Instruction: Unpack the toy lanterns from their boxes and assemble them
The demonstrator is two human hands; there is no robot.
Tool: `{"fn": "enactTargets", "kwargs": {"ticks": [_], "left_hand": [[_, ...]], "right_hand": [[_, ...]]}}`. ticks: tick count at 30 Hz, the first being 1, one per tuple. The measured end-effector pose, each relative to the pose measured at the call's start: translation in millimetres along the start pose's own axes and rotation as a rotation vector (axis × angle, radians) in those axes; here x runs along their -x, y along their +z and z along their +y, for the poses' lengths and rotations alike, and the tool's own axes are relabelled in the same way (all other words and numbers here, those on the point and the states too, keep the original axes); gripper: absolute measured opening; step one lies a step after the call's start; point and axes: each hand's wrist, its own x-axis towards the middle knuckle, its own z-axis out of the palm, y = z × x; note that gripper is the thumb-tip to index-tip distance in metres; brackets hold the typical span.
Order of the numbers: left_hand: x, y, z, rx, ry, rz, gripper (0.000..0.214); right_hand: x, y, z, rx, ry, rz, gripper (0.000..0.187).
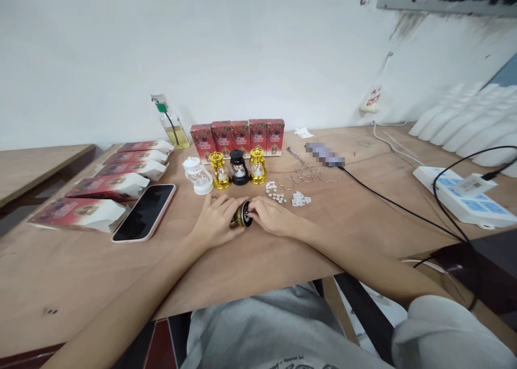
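My left hand (217, 218) is wrapped round a small bronze-coloured lantern (241, 215) that lies on its side just above the table, its dark base turned to the right. The fingers of my right hand (271, 215) are pressed together at that base; whatever they pinch is too small to make out. Behind my hands stand a white mini lantern (198, 176), a gold one (219, 171), a black one (239, 167) and another gold one (257, 166). Near my right hand lie several button cells (276, 196) and small white pieces (301, 199).
Red boxes (238, 134) stand behind the lanterns. More boxes (84, 214) lie at the left beside a phone (145, 213). A pump bottle (173, 124) is at the back. Bent wires (304, 178), a screwdriver (294, 153) and a power strip (464, 196) with a black cable are on the right.
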Motion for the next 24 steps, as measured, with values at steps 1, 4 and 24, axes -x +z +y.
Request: {"fn": "enactTargets", "kwargs": {"ticks": [1,4,24], "left_hand": [[0.0,-0.3,-0.2,0.001,-0.002,-0.003,0.047],[0.0,-0.5,-0.4,-0.005,0.002,0.008,0.046],[-0.3,1.9,0.4,-0.044,0.052,0.062,0.043]], "right_hand": [[0.0,0.2,0.4,-0.016,-0.006,0.009,0.008],[-0.7,-0.6,0.5,-0.048,-0.006,0.023,0.003],[-2.1,-1.6,-1.8,-0.123,0.062,-0.039,0.008]]}}
